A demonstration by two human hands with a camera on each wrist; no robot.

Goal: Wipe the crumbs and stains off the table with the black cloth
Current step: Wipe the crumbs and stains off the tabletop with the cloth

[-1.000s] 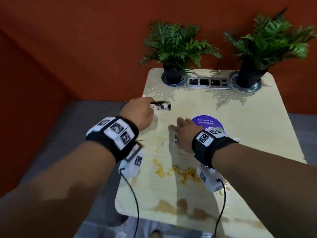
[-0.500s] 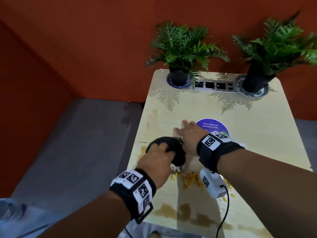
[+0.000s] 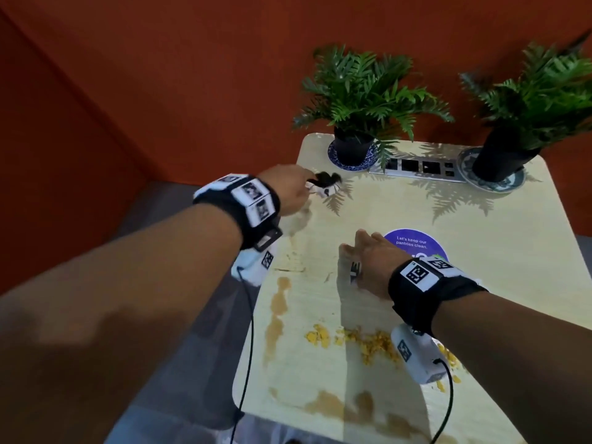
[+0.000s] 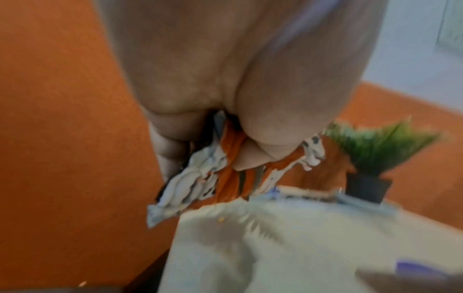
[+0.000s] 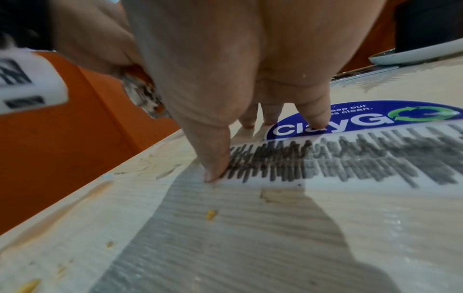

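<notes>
Head view: the left hand (image 3: 290, 190) grips a crumpled black-and-white cloth (image 3: 325, 184) at the pale wooden desk's (image 3: 480, 283) far-left edge, farther away than half a second ago. The right hand (image 3: 373, 264) lies flat.

Left wrist view: fingers (image 4: 172, 146) curled around cloth.

Right wrist view: fingers (image 5: 314, 111) spread, touching the desk.

On the desk (image 3: 480, 283) the right hand (image 3: 371, 264) lies flat, fingertips touching the near edge of a round sticker (image 3: 416, 243) just beyond it. The left hand (image 3: 288, 190) is farther out and to the left, near the desk's left edge, holding the cloth (image 3: 323, 184). Beyond the cloth stands a potted plant (image 3: 355, 100) on a saucer; right of it lies a socket strip (image 3: 416, 168), then a second plant (image 3: 528, 100). Crumbs (image 3: 362, 341) lie nearer than the right hand, stains (image 3: 278, 302) to their left
</notes>
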